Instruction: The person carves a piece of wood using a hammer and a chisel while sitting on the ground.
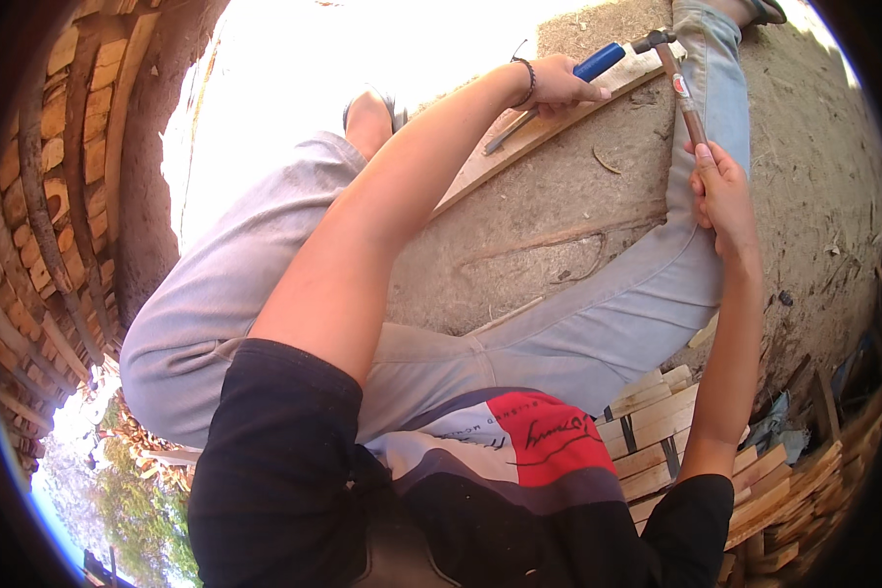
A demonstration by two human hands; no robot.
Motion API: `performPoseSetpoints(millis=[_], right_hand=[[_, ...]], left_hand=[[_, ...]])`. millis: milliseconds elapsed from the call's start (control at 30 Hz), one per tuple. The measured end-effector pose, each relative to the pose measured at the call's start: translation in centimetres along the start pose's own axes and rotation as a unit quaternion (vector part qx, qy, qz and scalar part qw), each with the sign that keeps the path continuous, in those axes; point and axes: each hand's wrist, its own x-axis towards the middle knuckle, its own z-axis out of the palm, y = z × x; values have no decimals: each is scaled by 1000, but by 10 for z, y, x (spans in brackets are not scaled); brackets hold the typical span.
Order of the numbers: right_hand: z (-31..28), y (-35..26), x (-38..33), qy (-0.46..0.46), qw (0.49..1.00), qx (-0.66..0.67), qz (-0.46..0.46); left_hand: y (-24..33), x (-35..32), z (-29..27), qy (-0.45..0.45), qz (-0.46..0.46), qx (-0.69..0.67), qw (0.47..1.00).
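My left hand [559,83] is wrapped round a chisel with a blue handle [601,62]. Its thin metal shaft slants down to the left, and the flat tip [494,145] is over a long pale wooden board [470,178] on the ground. In my right hand [722,191] is a hammer [683,93], held by its brown wooden handle. The dark hammer head [654,40] is at the butt end of the chisel handle; whether they touch, I cannot tell. My legs in light jeans [598,314] are spread on both sides of the board.
Stacked wood pieces [69,176] rise along the left side. More cut wood [647,421] lies stacked at the lower right, close to my right elbow. My sandalled foot [370,120] is beside the board on sunlit ground, with a thin stick [559,235] between my legs.
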Motion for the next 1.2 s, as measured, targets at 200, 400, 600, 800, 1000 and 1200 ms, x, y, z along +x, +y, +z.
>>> performPoseSetpoints(millis=[200, 400, 600, 800, 1000, 1200], right_hand=[[4, -5, -5, -1, 1000, -23, -17], [20, -7, -16, -13, 998, -46, -27], [22, 11, -17, 163, 974, 141, -61], [55, 23, -38, 96, 977, 175, -71], [75, 34, -36, 69, 982, 148, -96], [76, 43, -42, 93, 980, 106, -144]], left_hand=[[-9, 6, -1, -23, 6, -35, 999], [-10, 0, 3, 11, 14, -10, 1000], [-6, -59, 7, 269, 162, -200, 928], [-42, -143, 6, 556, 301, -575, 519], [-88, -152, 37, 556, 217, -678, 429], [-94, -141, 39, 593, 253, -644, 411]])
